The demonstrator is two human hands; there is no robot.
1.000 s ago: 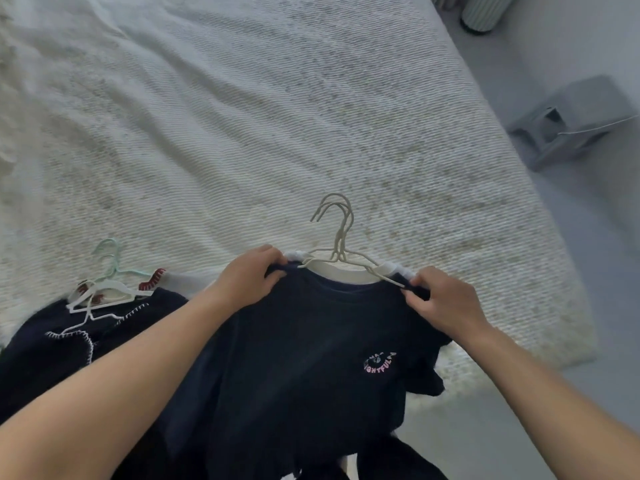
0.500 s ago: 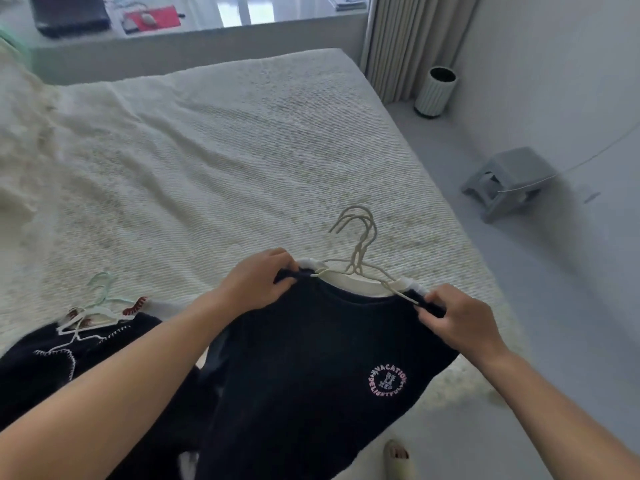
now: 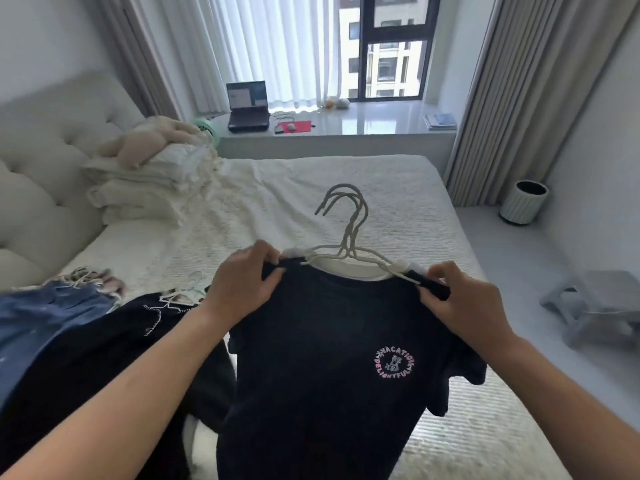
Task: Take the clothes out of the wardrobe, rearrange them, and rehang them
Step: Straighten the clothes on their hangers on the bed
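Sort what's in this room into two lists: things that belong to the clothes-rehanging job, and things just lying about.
Part of the job:
- dark T-shirt, gripped at the shoulders by the left hand and right hand
- hangers in its neck
- dark garment and denim on the bed

Lying about:
- laptop
- bin
- folded bedding
- books

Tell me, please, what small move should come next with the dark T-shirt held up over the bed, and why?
Probably take the bunched hanger hooks in one hand and carry the dark T-shirt off to rehang. The left hand and right hand each grip a shoulder, the shirt hangs flat and even, and a white garment shows beneath its collar, so the set looks ready.
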